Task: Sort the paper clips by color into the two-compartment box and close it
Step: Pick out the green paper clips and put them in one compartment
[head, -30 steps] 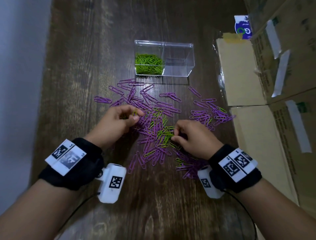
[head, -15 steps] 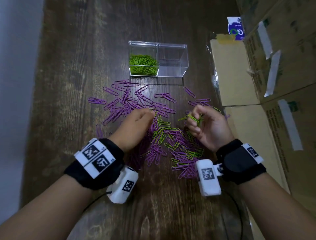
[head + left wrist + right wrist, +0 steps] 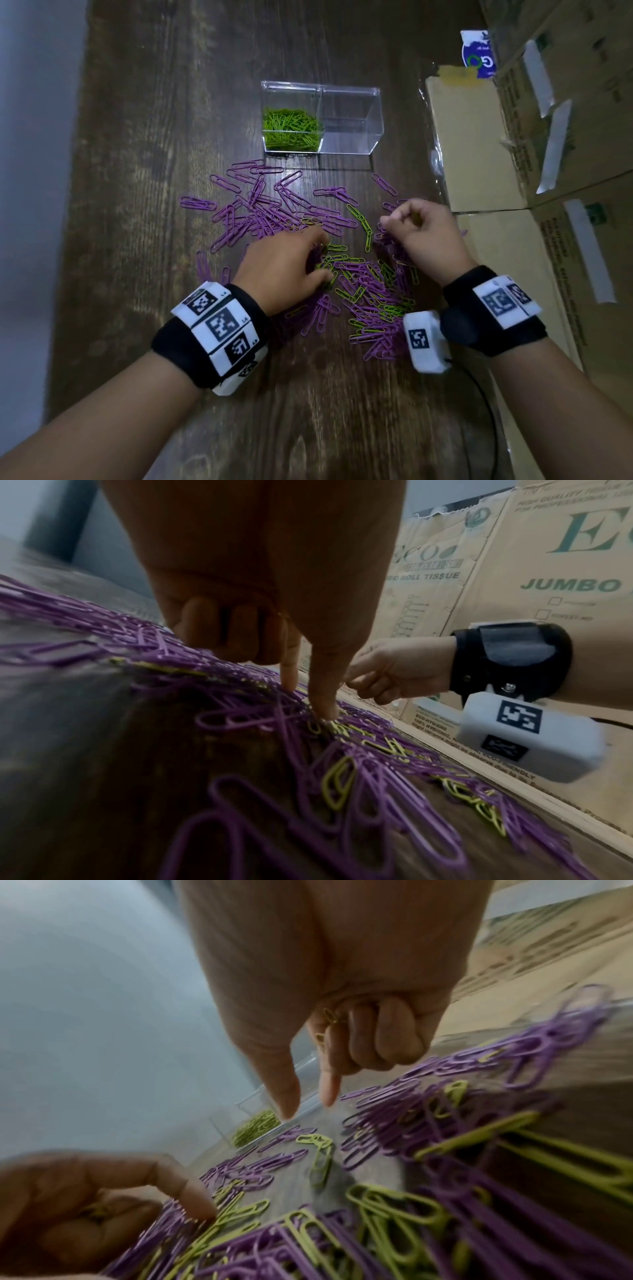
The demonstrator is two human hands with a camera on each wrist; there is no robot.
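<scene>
Head view
Table (image 3: 144,205): dark wood grain, carrying everything listed below.
Box (image 3: 349,137): clear, two compartments, lid not seen on it, at the far middle of the table; left compartment holds a heap of green clips (image 3: 291,128), right compartment shows no clips.
Purple clips (image 3: 260,212): loose scatter just in front of the box, running down between the two wrists.
Green clips on the table (image 3: 363,222): mixed among the purple ones (mostly in the near half of the pile).
Left hand (image 3: 284,263): knuckles up, fingertips down in the pile.
Right hand (image 3: 421,229): over the right edge of the pile, fingers curled in.
Cartons (image 3: 479,144): cardboard, along the right side of the table.

Left wrist view
Left hand (image 3: 260,569): index finger and thumb point down, tips a little apart and touching clips in the pile; the other fingers (image 3: 219,626) are curled under the palm. Whether they hold anything, I cannot tell.
Right hand (image 3: 390,672): seen beyond, loosely closed, in front of cartons (image 3: 548,561) printed "JUMBO".

Right wrist view
Right hand (image 3: 335,974): thumb and index finger extended, tips apart above the table; the remaining fingers (image 3: 387,1034) are curled round a few green clips (image 3: 329,1020) tucked against the palm.
Left hand (image 3: 85,1204): lower left, fingertip down on the pile (blurred).
Box (image 3: 260,1099): behind the fingertips, green heap visible inside.
</scene>
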